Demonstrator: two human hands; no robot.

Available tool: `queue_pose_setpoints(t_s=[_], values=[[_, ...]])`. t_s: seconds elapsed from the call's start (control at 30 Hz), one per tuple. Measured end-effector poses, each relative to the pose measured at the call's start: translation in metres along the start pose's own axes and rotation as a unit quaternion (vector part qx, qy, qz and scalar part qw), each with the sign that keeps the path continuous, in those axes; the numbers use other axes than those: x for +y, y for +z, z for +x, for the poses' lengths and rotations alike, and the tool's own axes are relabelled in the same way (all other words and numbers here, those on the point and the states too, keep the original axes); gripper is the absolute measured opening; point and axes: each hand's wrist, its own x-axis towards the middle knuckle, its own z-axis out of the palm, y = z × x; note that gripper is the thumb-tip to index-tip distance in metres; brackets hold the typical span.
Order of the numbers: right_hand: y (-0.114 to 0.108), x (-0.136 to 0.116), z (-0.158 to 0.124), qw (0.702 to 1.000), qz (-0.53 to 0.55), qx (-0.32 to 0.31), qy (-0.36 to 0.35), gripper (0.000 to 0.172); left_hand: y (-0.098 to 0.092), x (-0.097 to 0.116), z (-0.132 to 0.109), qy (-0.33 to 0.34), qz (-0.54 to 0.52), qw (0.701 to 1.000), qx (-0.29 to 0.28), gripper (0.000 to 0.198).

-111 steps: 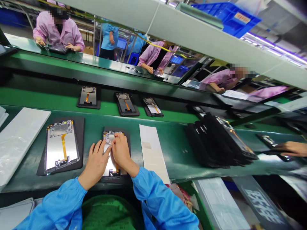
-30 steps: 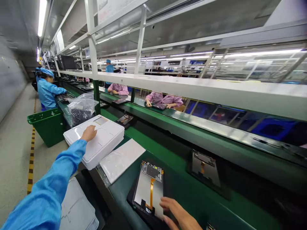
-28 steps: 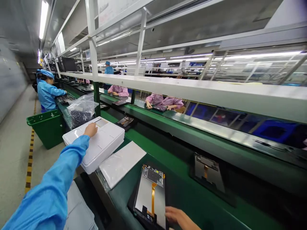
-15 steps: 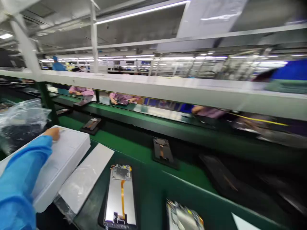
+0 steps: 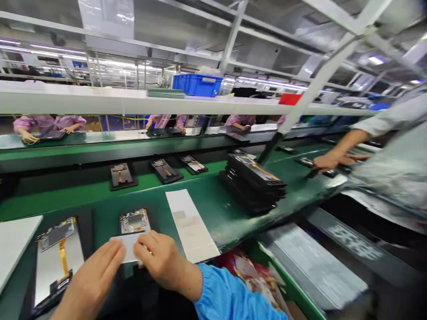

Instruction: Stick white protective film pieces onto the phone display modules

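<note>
A flat white rectangular piece [image 5: 129, 247] is held between my two hands, over the lower part of an opened tablet-like device [image 5: 135, 221]. The device's circuit board shows at its upper end. My left hand [image 5: 95, 275] has its fingers together at the left edge of the piece. My right hand [image 5: 163, 258], below a blue sleeve, pinches the right side. To the left lies a second opened device [image 5: 60, 260] with a silver back plate and an orange ribbon cable. Right of my hands lies a long white strip [image 5: 191, 226] with small patches on it.
A tall stack of dark devices [image 5: 253, 182] stands right of the strip. More devices [image 5: 122, 175] lie on the green line behind. A co-worker's hand [image 5: 328, 159] works at the right. Below the table edge is a green bin [image 5: 290, 278]; a slanted post [image 5: 313, 84] rises behind.
The view has swung right. My hand in the blue sleeve has left the white foam box on the left. Both hands now hold the flat white piece over a device.
</note>
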Motion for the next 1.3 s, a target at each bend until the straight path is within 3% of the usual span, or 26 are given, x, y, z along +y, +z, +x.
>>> queue_pose_setpoints(t_s=[0.07, 0.13, 0.27, 0.33, 0.43, 0.57, 0.73, 0.9, 1.1, 1.3], values=[[-0.009, 0.016, -0.037, 0.998, -0.025, 0.056, 0.031, 0.015, 0.042, -0.016, 0.014, -0.033, -0.02, 0.999, -0.019, 0.047], [-0.02, 0.033, -0.073, 0.991, -0.039, 0.111, 0.056, 0.02, 0.083, -0.024, 0.022, -0.121, -0.109, 0.985, -0.051, 0.056], [-0.034, 0.057, -0.126, 0.985, -0.026, 0.158, 0.062, 0.03, 0.158, -0.029, 0.029, -0.313, -0.293, 0.898, -0.104, 0.054], [-0.037, 0.064, -0.144, 0.983, 0.013, 0.147, 0.112, 0.032, 0.185, -0.032, 0.032, -0.329, -0.306, 0.89, -0.077, 0.057], [-0.043, 0.068, -0.164, 0.97, 0.055, 0.138, 0.193, 0.034, 0.207, -0.035, 0.036, -0.311, -0.304, 0.899, -0.053, 0.062], [-0.052, 0.066, -0.175, 0.976, 0.032, 0.107, 0.188, 0.017, 0.219, -0.038, 0.032, -0.306, -0.297, 0.903, -0.049, 0.064], [-0.054, 0.063, -0.176, 0.987, 0.003, 0.071, 0.146, 0.022, 0.221, -0.043, 0.028, -0.308, -0.304, 0.9, -0.055, 0.06], [-0.049, 0.069, -0.178, 0.99, -0.014, 0.017, 0.141, 0.018, 0.216, -0.046, 0.028, -0.285, -0.247, 0.92, -0.104, 0.064], [-0.056, 0.069, -0.18, 0.972, 0.058, 0.068, 0.218, 0.013, 0.214, -0.043, 0.023, -0.301, -0.223, 0.921, -0.109, 0.067], [-0.053, 0.057, -0.177, 0.986, -0.007, -0.019, 0.163, 0.018, 0.213, -0.045, 0.023, -0.275, -0.234, 0.927, -0.099, 0.067]])
